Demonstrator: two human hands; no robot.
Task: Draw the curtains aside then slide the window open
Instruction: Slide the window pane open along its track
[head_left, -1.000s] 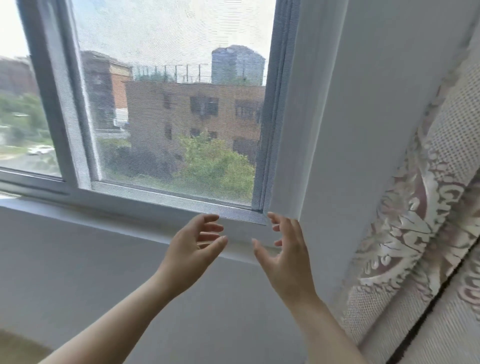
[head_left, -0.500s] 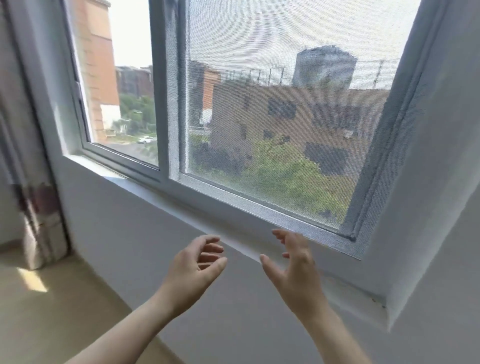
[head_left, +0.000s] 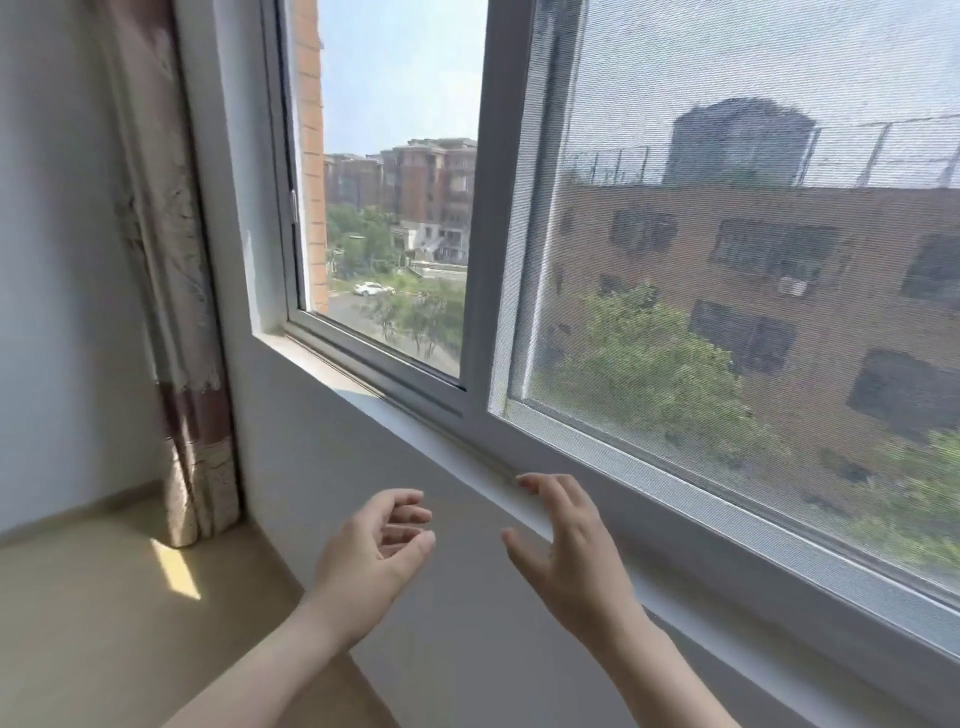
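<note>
Curtain (head_left: 176, 312) now visible; top cropped.

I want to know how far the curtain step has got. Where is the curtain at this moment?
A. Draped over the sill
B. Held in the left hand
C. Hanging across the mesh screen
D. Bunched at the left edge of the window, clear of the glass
D: the curtain hangs gathered against the wall left of the window frame, covering no glass, while the left hand and right hand are both empty.
</note>
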